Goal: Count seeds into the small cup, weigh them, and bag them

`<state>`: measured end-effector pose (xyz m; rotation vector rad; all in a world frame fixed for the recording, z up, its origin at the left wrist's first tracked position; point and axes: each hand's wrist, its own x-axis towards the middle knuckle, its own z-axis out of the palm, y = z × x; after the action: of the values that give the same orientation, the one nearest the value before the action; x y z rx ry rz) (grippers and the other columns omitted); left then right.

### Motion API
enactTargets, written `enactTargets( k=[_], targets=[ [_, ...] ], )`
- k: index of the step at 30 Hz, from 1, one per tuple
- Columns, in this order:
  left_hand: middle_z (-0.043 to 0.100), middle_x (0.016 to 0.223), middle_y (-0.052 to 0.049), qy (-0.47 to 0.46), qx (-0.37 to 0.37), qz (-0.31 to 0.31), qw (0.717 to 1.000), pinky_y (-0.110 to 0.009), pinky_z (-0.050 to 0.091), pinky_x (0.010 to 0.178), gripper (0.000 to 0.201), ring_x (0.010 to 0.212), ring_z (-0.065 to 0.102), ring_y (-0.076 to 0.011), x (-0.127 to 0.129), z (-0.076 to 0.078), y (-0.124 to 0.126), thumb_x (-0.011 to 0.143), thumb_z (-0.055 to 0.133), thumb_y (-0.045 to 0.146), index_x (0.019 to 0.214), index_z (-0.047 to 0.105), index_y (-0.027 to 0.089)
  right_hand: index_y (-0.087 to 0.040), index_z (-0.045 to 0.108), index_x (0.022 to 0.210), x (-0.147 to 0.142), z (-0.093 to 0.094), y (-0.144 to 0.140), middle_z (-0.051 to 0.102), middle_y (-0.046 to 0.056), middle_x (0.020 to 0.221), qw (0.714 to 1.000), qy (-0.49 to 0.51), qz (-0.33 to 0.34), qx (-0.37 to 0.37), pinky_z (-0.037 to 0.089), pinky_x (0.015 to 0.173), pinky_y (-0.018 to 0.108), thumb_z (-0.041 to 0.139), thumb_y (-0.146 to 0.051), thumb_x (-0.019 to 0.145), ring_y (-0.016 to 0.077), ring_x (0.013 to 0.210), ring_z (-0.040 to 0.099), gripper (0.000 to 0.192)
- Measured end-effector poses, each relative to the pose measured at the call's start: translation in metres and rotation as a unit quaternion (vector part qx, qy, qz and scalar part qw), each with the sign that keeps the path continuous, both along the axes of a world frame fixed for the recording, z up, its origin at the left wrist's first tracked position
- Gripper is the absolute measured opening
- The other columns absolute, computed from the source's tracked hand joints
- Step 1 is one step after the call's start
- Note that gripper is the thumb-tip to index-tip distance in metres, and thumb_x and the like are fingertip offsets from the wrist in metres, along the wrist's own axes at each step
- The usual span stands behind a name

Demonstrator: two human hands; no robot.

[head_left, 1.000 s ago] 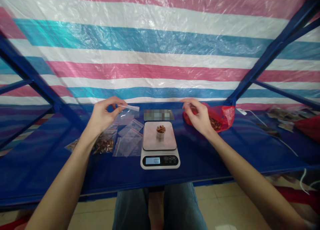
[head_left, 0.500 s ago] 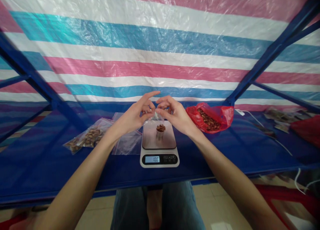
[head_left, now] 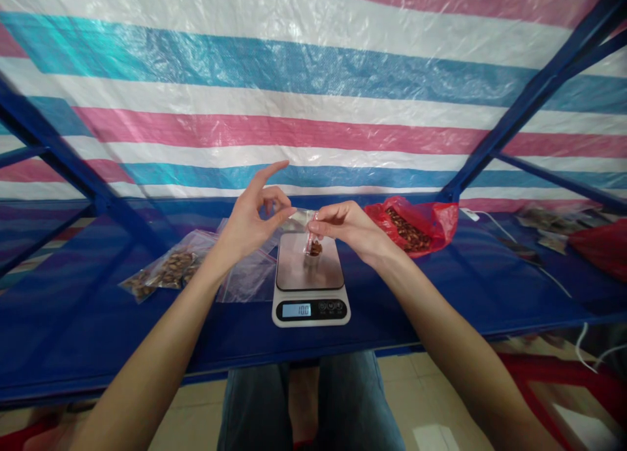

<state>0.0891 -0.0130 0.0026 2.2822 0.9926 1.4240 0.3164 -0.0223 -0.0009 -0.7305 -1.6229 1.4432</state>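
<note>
My left hand and my right hand hold a small clear zip bag between them, above the back of a kitchen scale. The left thumb pinches one side of the bag, with the index finger raised. My right thumb and fingers grip its other edge. On the scale's metal plate stands a small cup holding brown dried pieces; the bag's edge partly covers it. The display reads 10.0.
Left of the scale lie flat clear bags and filled zip bags of brown pieces. A red plastic bag with brown pieces lies open at right. Blue shelf posts flank a striped sheet; a white cable runs right.
My hands have drawn apart, and the clear bag between them shows more. My right hand has come down slightly and forward of the cup. The scale reading is the same.
</note>
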Motion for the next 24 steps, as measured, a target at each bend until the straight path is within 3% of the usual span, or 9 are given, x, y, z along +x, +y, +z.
enactTargets(
  k=[2, 4, 5, 8, 16, 24],
  targets=[
    [0.069, 0.101, -0.003, -0.022, 0.098, 0.101, 0.99, -0.038, 0.055, 0.084, 0.041, 0.096, 0.067, -0.0209, 0.006, 0.0, -0.007, 0.097, 0.07, 0.03, 0.136, 0.059, 0.026, -0.018, 0.079, 0.072, -0.001, -0.001, 0.0, 0.074, 0.002, 0.069, 0.999, 0.007, -0.036, 0.013, 0.052, 0.064, 0.028, 0.094, -0.043, 0.075, 0.0132, 0.063, 0.063, 0.028],
    [0.067, 0.101, -0.004, -0.046, 0.169, 0.158, 0.972, -0.039, 0.053, 0.088, 0.008, 0.1, 0.063, -0.0209, 0.015, -0.001, -0.016, 0.1, 0.064, 0.025, 0.108, 0.064, 0.024, -0.018, 0.078, 0.071, -0.003, -0.003, 0.001, 0.073, 0.001, 0.067, 0.997, 0.02, -0.072, 0.021, 0.05, 0.062, 0.028, 0.097, -0.043, 0.07, 0.0127, 0.062, 0.061, 0.031],
    [0.066, 0.095, -0.003, -0.039, 0.185, 0.147, 0.971, -0.037, 0.052, 0.084, 0.004, 0.095, 0.063, -0.0198, 0.02, -0.002, -0.021, 0.101, 0.062, 0.023, 0.097, 0.062, 0.023, -0.018, 0.077, 0.07, -0.004, -0.004, 0.001, 0.072, 0.0, 0.066, 0.996, 0.029, -0.084, 0.024, 0.049, 0.061, 0.027, 0.098, -0.044, 0.068, 0.0124, 0.061, 0.061, 0.032],
    [0.061, 0.075, 0.001, 0.031, 0.178, 0.052, 0.982, -0.033, 0.046, 0.072, 0.023, 0.075, 0.057, -0.0163, 0.031, -0.006, -0.03, 0.102, 0.062, 0.023, 0.081, 0.055, 0.022, -0.019, 0.076, 0.071, -0.008, -0.006, 0.001, 0.071, 0.0, 0.068, 0.993, 0.058, -0.093, 0.032, 0.049, 0.061, 0.028, 0.098, -0.047, 0.066, 0.0127, 0.062, 0.061, 0.036],
    [0.068, 0.078, 0.002, 0.081, 0.11, 0.029, 0.99, -0.033, 0.045, 0.075, 0.021, 0.076, 0.06, -0.0159, 0.027, -0.011, -0.024, 0.101, 0.07, 0.032, 0.084, 0.062, 0.021, -0.019, 0.073, 0.073, -0.014, -0.005, -0.008, 0.071, 0.001, 0.071, 0.987, 0.1, -0.118, 0.049, 0.049, 0.061, 0.028, 0.097, -0.051, 0.069, 0.0132, 0.064, 0.06, 0.04],
    [0.071, 0.087, -0.003, 0.181, 0.14, 0.01, 0.973, -0.037, 0.041, 0.075, 0.018, 0.081, 0.06, -0.0201, 0.027, -0.014, -0.022, 0.106, 0.054, 0.025, 0.091, 0.062, 0.02, -0.02, 0.072, 0.073, -0.015, -0.013, -0.005, 0.071, 0.001, 0.07, 0.986, 0.113, -0.112, 0.041, 0.048, 0.058, 0.027, 0.098, -0.054, 0.066, 0.0124, 0.061, 0.057, 0.044]
  ],
)
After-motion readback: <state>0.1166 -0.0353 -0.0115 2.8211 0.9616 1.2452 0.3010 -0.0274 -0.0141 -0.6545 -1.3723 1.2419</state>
